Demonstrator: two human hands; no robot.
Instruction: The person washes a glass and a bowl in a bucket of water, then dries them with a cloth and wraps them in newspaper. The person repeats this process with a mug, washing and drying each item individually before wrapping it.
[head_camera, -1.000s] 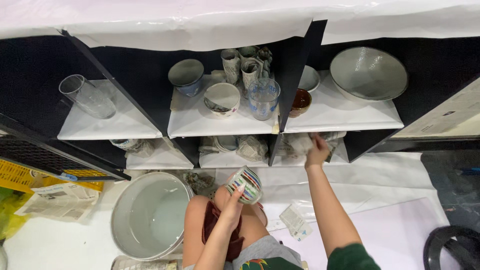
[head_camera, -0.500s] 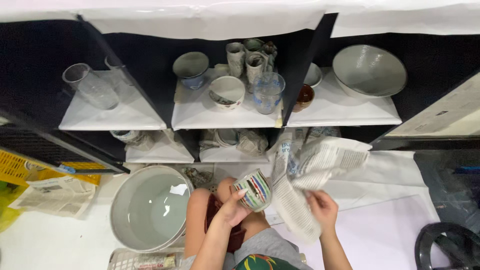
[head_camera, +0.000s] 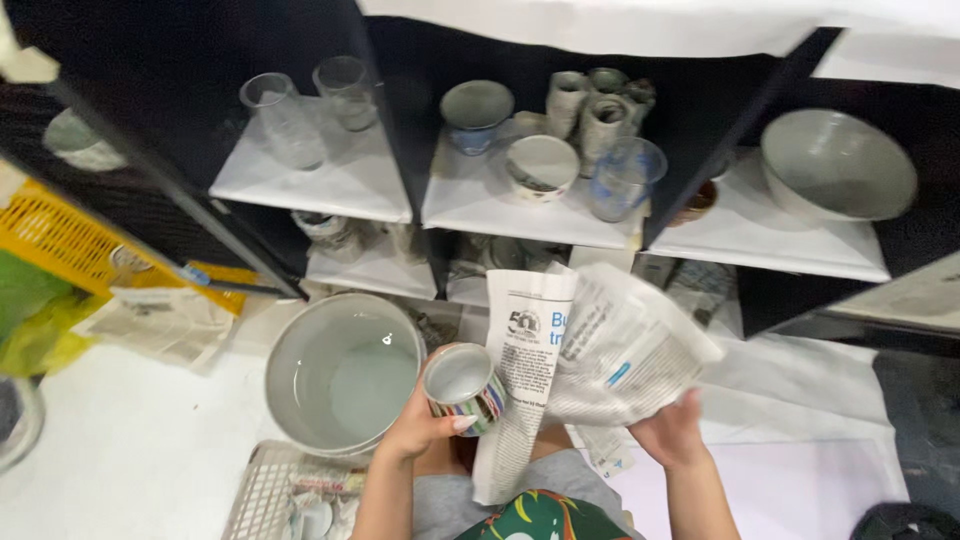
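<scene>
Your left hand (head_camera: 420, 430) holds a small striped cup (head_camera: 463, 387), fingers curled tight around its side, mouth facing up. Your right hand (head_camera: 672, 432) grips a big sheet of newspaper (head_camera: 590, 350) from below, and the sheet hangs open just beside the cup, touching it on its right side.

To do this part well, I think you should keep the cup low over your lap and keep your fingers snug on it, because it looks like it can break. Lay the paper flat under the cup so the whole cup gets covered, with no bare spot.

Just to the left of your left hand sits a big grey bowl (head_camera: 345, 375) on the floor. Below it is a white wire tray (head_camera: 262, 495). Above your hands, on the black shelf (head_camera: 520, 215), stand more bowls, a clear glass (head_camera: 622, 180) and some cups wrapped in paper (head_camera: 585, 110).
</scene>
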